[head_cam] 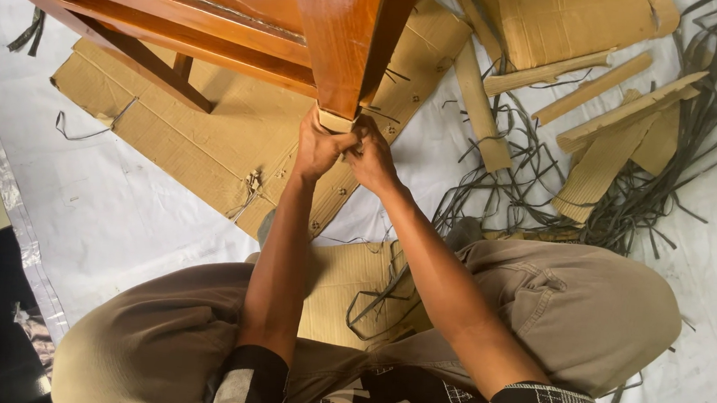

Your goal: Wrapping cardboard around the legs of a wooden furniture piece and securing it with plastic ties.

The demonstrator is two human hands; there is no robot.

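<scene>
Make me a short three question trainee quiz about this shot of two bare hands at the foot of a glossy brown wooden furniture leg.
1. True or false: both the left hand and right hand are at the pale bottom end of the glossy brown wooden furniture leg.
2. What lies under the leg: A) flattened brown cardboard sheet, B) a blue towel, C) a metal tray?
3. What is piled on the white floor covering at upper right?

Key: 1 true. 2 A. 3 Tangled dark grey plastic straps and brown cardboard strips.

The hands [345,151] hide the wooden leg's [342,47] foot; its top is cropped.
</scene>
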